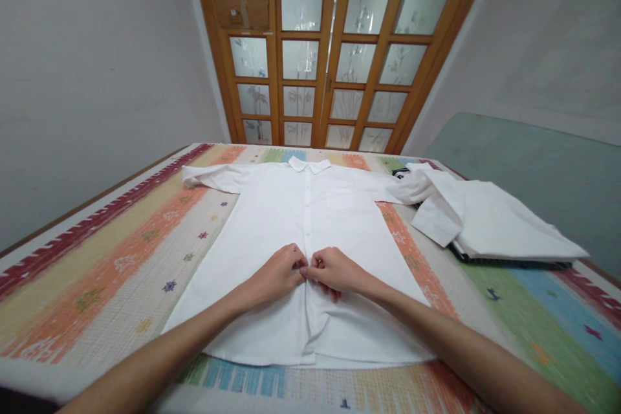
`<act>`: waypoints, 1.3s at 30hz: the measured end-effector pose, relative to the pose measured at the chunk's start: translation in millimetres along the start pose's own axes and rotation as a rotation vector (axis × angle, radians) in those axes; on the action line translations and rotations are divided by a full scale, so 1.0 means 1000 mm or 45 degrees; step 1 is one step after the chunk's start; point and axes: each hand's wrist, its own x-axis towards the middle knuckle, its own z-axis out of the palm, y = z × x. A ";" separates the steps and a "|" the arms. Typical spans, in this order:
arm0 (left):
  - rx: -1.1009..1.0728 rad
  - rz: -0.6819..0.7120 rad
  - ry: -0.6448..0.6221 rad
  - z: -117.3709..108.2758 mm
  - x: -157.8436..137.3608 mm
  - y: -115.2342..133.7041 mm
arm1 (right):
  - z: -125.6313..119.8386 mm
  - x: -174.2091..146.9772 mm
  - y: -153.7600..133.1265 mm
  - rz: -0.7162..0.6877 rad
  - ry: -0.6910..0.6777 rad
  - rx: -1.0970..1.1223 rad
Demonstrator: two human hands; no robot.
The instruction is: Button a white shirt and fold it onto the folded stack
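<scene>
A white button-up shirt (272, 220) lies spread front side up, its collar at the far end and its sleeves out to both sides. Over the lower part of its front opening, my left hand (285, 266) pinches the placket edge. My right hand (334, 270) meets it there, fingers closed on the same strip of cloth, the two hands touching. Whatever button lies between the fingertips is hidden. Above the hands the placket runs straight up with small buttons; below them the cloth is creased and slightly lifted.
Under the shirt is a striped, patterned cloth (145, 259) covering the table. Folded white garments (514, 220) are stacked at the right, over something dark, and the right sleeve reaches them. A grey-green board (528, 155) stands behind the stack. Wooden glazed doors (325, 90) close the far end between pale walls.
</scene>
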 end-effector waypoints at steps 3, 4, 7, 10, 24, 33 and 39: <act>0.007 -0.055 0.001 0.001 0.003 0.001 | 0.001 0.002 0.005 -0.020 -0.010 0.078; 0.024 -0.081 -0.008 0.001 0.004 0.001 | 0.001 0.002 0.007 -0.036 -0.013 0.101; 0.103 -0.161 -0.067 -0.001 0.008 0.005 | 0.000 0.000 0.009 -0.079 -0.014 0.170; 0.143 -0.193 -0.110 -0.002 0.010 0.009 | -0.002 -0.004 0.011 -0.093 -0.025 0.256; 0.009 -0.233 -0.159 -0.006 0.009 0.009 | -0.001 -0.005 0.018 -0.143 -0.011 0.363; 0.035 -0.284 0.022 0.005 0.003 0.015 | 0.000 -0.006 0.022 -0.182 -0.013 0.370; -0.239 -0.393 0.041 0.004 0.003 0.017 | 0.001 -0.004 0.023 -0.141 -0.043 0.409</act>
